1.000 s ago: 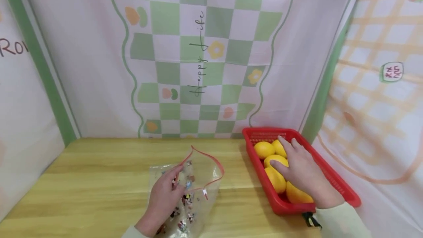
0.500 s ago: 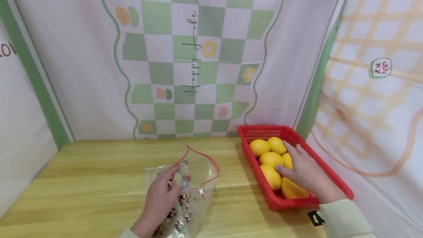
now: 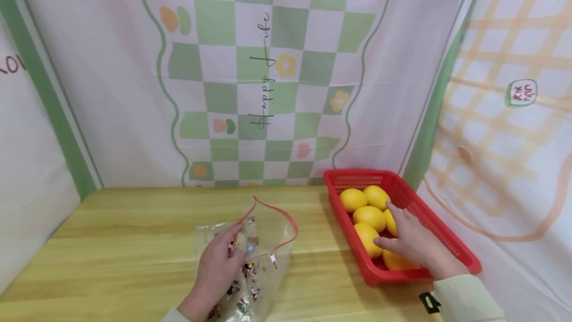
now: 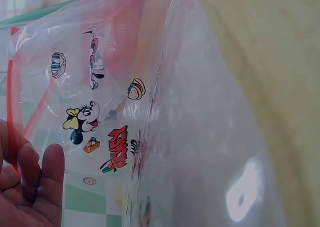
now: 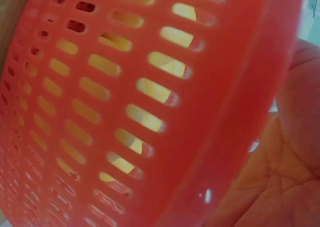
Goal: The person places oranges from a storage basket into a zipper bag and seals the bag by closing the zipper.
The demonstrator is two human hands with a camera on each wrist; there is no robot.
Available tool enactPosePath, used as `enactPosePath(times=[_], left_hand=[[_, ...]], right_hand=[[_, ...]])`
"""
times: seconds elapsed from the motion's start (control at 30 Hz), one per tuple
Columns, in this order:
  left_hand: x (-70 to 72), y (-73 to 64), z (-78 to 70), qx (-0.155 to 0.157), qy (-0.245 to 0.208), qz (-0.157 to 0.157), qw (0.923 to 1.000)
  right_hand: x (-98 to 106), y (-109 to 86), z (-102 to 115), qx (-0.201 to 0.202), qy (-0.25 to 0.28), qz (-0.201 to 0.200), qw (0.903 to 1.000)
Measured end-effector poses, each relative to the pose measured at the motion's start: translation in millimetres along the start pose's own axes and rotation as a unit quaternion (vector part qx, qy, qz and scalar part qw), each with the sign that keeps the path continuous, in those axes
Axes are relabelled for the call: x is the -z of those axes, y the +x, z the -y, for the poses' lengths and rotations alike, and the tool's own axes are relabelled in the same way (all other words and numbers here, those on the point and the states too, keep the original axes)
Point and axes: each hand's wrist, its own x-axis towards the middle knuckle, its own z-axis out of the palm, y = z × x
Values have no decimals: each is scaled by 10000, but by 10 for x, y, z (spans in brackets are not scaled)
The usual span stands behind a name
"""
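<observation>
My left hand (image 3: 219,267) grips the open mouth of a clear zip bag (image 3: 268,282) printed with cartoon figures. A red zipper strip (image 3: 288,220) edges the mouth, and a white slider (image 3: 273,259) sits on it. In the left wrist view, curled fingers (image 4: 50,179) show at the red edge of the plastic. My right hand (image 3: 417,237) is over the red basket (image 3: 346,242), thumb and fingers spread above several yellow lemons (image 3: 369,218). It partly covers the nearer lemons. In the right wrist view, the basket's slotted wall (image 5: 200,137) hides most of the palm (image 5: 280,182).
The basket stands at the right of the wooden table (image 3: 134,242), near the patterned side curtain (image 3: 500,163). A checked curtain (image 3: 277,88) hangs behind the table. A small black tag-like piece (image 3: 430,302) shows beside the right sleeve (image 3: 466,297).
My right hand has drawn back and a little to the right over the basket, showing more of the lemons. My left hand keeps its hold on the bag. The head view has shifted slightly.
</observation>
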Motion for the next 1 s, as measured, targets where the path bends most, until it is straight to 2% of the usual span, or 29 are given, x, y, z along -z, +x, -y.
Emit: enactPosePath(times=[0.2, 0.53, 1.0], left_hand=[[-15, 13, 1, -36, -26, 9, 10000], [-21, 12, -5, -145, -88, 10, 9999], [-10, 1, 13, 49, -228, 54, 9997]], right_hand=[[-49, -31, -56, 74, -8, -41, 10000], [-108, -15, -83, -399, 31, 452, 9982], [-177, -40, -39, -716, 0, 783, 9944]])
